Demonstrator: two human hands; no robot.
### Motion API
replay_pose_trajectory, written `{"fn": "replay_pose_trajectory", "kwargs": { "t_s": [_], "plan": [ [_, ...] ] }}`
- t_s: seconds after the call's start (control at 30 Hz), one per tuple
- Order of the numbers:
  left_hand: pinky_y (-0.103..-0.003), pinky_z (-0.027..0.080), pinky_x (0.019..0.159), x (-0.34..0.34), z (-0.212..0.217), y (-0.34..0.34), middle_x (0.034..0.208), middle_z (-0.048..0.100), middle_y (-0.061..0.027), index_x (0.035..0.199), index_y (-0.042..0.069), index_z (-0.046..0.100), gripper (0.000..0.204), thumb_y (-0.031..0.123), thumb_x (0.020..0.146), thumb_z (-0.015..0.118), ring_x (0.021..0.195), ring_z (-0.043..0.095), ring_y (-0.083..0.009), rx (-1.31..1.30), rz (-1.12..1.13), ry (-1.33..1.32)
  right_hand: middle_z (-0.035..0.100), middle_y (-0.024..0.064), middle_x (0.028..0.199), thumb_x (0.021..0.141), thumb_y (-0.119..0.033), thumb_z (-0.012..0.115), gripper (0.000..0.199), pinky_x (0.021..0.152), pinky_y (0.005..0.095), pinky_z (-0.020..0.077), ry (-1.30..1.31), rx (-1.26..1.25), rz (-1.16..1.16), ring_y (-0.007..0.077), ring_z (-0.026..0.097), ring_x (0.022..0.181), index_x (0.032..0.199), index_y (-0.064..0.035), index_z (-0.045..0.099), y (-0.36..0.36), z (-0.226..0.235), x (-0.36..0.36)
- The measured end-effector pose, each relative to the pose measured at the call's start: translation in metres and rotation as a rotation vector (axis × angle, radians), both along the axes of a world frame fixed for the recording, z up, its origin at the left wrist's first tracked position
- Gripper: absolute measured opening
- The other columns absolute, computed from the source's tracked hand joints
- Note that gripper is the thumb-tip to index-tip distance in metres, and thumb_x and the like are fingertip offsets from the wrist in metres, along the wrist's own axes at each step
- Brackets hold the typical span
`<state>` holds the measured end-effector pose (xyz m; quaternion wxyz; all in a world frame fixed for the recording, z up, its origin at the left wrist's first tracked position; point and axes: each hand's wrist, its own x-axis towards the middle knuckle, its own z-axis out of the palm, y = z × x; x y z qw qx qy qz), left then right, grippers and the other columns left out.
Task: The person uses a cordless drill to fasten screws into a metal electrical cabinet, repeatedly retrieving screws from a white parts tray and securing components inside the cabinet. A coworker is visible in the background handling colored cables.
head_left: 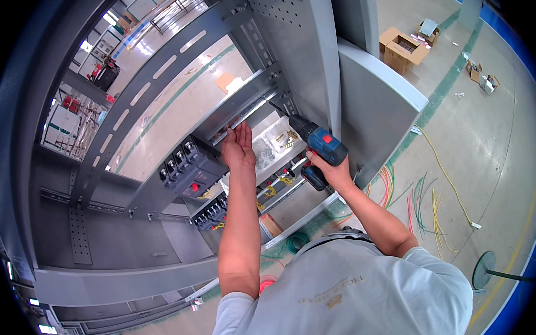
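Observation:
My right hand is wrapped round the grip of a blue and black cordless drill. The drill's bit points up and left, close to the right end of a slim metal rail on a grey crossbar of the cabinet. My left hand has its palm turned up and its fingers stretched out against the rail's left part; what the fingertips touch is partly hidden. Left of that hand sits a dark circuit breaker with a red button. A white tray with brass-coloured screws and a clear plastic bag lies below the rail.
Grey cabinet frame surrounds my arms, with a side panel at the right. Smaller breakers with yellow wires sit lower down. Loose coloured wires and cardboard boxes lie on the floor at the right.

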<state>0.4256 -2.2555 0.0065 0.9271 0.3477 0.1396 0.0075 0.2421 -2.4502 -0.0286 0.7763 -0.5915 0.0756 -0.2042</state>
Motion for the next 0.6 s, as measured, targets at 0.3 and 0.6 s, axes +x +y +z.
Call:
{"fn": "replay_pose_trajectory", "kwargs": {
  "t_s": [0.3,0.6],
  "plan": [
    [-0.046,0.063,0.090,-0.004,0.002,-0.004,0.106,0.070,-0.0209,0.115,0.001,0.050,0.016,0.013,0.105,0.054,0.101,0.073,-0.0337,0.039,0.030,-0.031,0.072,0.0055,0.095,0.087,-0.005,0.076,0.021,0.074,0.0299,0.0571,-0.015,-0.020,-0.022,0.0118,0.068,0.080,0.106,0.0004,0.069,0.000,-0.006,0.006],
    [-0.046,0.064,0.089,-0.007,0.003,-0.005,0.105,0.070,-0.0207,0.111,0.001,0.050,0.015,0.014,0.105,0.055,0.101,0.072,-0.0341,0.043,0.052,-0.034,0.071,0.0015,0.084,0.083,-0.008,0.077,0.016,0.071,0.0274,0.0542,-0.007,0.069,-0.050,0.0087,0.066,0.074,0.097,-0.0006,0.073,0.004,0.003,0.007]
  ]
}}
